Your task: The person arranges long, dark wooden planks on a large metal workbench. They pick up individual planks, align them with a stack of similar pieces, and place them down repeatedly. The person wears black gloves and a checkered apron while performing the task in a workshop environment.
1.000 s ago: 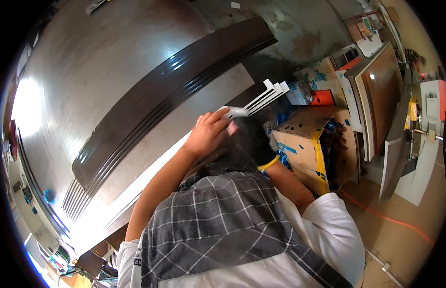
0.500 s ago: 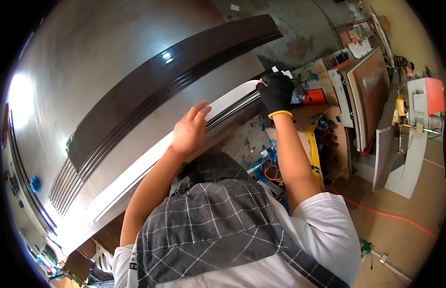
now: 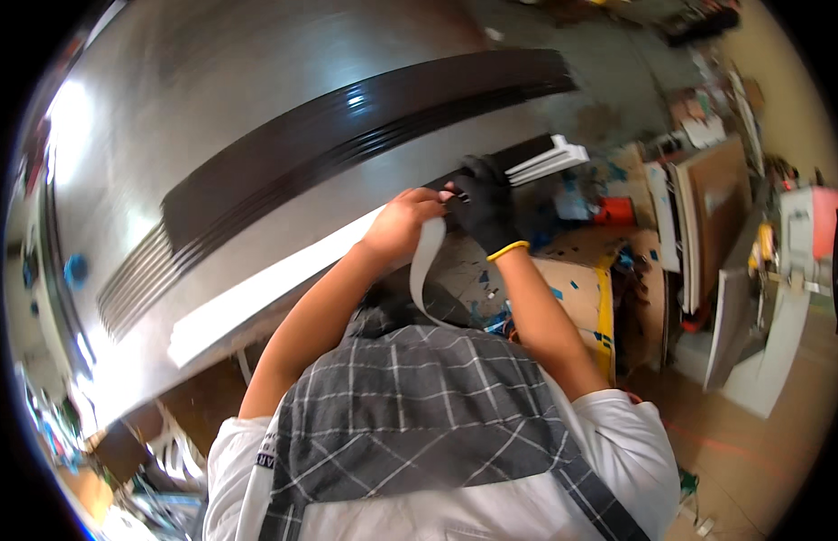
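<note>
My bare left hand (image 3: 405, 224) and my black-gloved right hand (image 3: 482, 203) meet at the near edge of the bench. Both are closed, their fingertips together at the top of a thin, pale flexible strip (image 3: 421, 270), which curls down in front of my apron. The fingers partly hide where it is gripped. Under my left wrist a long white moulding (image 3: 274, 281) runs along the bench edge. Its grooved white end (image 3: 552, 162) shows beyond my right hand. Bare fingertips stick out of the black glove.
Dark brown ridged mouldings (image 3: 365, 113) lie farther back on the metal bench (image 3: 256, 72). A cardboard box (image 3: 567, 288) with yellow tape stands to the right, near a red-orange container (image 3: 614, 211). Brown and white panels (image 3: 714, 216) lean farther right.
My right hand has drawn back from the moulding's far end towards my left hand, which has closed and moved right. The pale strip now hangs between them. The view has shifted.
</note>
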